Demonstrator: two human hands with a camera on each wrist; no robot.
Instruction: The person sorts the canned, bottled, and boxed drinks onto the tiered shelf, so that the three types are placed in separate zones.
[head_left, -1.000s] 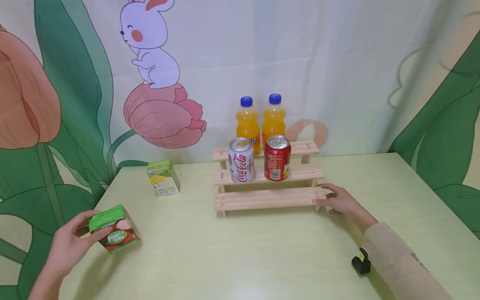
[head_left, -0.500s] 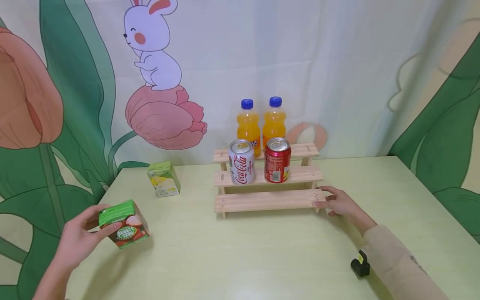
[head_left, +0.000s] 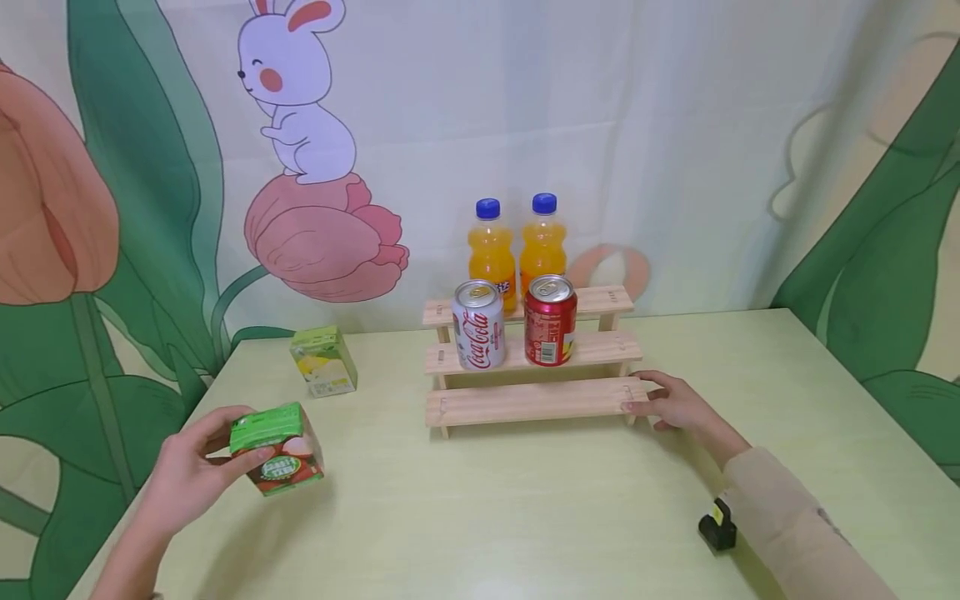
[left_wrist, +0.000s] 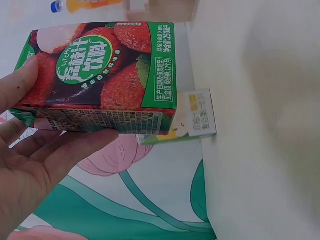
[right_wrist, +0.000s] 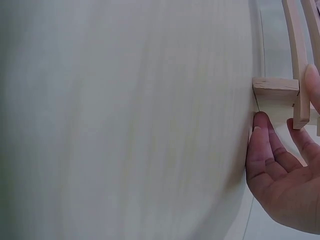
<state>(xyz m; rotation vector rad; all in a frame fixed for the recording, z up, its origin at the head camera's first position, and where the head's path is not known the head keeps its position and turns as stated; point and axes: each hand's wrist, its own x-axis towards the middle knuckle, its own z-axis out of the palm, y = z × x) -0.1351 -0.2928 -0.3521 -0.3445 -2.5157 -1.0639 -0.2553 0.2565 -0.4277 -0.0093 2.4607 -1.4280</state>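
Note:
My left hand (head_left: 191, 479) grips a green-topped litchi juice box (head_left: 277, 450) between thumb and fingers, tilted and held above the table at the left. The left wrist view shows its front with red litchis, the thumb over one end and fingers beneath. At the right end of a three-step wooden rack (head_left: 525, 402), my right hand (head_left: 678, 406) pinches the lowest step, thumb on top. In the right wrist view a fingertip touches the underside of that step (right_wrist: 300, 90). On the middle step stand a white Coca-Cola can (head_left: 478, 327) and a red can (head_left: 550, 323).
Two orange drink bottles (head_left: 491, 250) with blue caps stand on the top step. A yellow-green juice box (head_left: 324, 362) is on the table (head_left: 480, 517) at the back left. A small black object (head_left: 717, 527) lies by my right sleeve. A printed curtain (head_left: 675, 125) hangs behind.
My left hand has moved right with the litchi juice box, closer to the rack. My right hand stays at the lowest step's end. The head view has shifted slightly.

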